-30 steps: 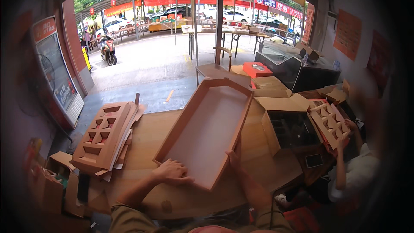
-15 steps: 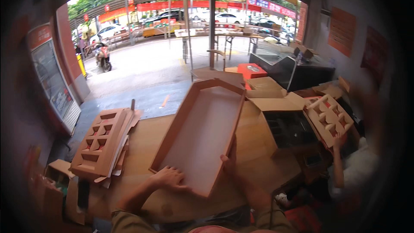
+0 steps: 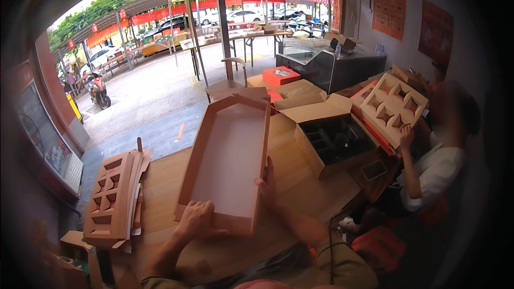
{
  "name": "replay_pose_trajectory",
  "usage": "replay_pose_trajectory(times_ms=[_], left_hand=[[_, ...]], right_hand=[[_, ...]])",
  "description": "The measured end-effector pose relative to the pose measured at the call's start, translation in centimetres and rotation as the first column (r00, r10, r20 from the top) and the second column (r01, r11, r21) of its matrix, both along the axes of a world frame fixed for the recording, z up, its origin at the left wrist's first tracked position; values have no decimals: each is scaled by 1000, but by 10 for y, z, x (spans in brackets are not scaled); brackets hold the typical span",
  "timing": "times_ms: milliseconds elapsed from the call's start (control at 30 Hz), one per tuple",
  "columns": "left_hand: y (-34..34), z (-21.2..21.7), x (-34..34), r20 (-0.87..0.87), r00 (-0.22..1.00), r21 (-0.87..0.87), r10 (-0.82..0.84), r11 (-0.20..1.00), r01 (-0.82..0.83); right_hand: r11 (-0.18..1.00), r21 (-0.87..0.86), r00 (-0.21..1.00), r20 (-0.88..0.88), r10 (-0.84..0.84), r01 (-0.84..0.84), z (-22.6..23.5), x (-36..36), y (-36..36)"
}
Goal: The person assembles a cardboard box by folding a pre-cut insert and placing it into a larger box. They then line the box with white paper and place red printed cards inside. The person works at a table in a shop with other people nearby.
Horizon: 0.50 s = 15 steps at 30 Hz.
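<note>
On wooden table [image 3: 166,182] | left hand [image 3: 196,219], right hand [image 3: 266,184] grip tan cardboard tray [image 3: 227,158] | red box [image 3: 281,76] behind, seemingly closed

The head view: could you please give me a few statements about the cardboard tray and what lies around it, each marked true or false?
1. Both hands hold the cardboard tray: the left hand at its near corner, the right hand on its right wall. True.
2. The tray is packed with red boxes. False: its inside is bare.
3. A stack of die-cut inserts lies on the wooden table to the tray's left. True.
4. The open carton stands to the tray's left. False: it stands to its right.
5. A co-worker's hand touches a cut-out insert at the right. True.
</note>
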<state>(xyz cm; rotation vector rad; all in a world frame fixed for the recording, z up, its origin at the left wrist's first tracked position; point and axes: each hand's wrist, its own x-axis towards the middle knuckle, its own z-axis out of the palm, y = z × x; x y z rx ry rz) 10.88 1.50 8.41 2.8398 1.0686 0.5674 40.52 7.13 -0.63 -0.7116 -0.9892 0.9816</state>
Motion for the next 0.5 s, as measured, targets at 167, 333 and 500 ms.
replay_pose_trajectory(times_ms=[167, 333, 500], left_hand=[[17, -19, -6, 138, 987, 332, -83, 943, 33], [27, -29, -23, 126, 992, 280, 32, 958, -67], [31, -14, -29, 163, 986, 128, 20, 991, -41]], right_hand=[[987, 70, 973, 170, -153, 143, -44, 36, 43], [807, 303, 517, 642, -566, 507, -26, 30, 33], [843, 423, 247, 824, -510, 331, -21, 43, 29]])
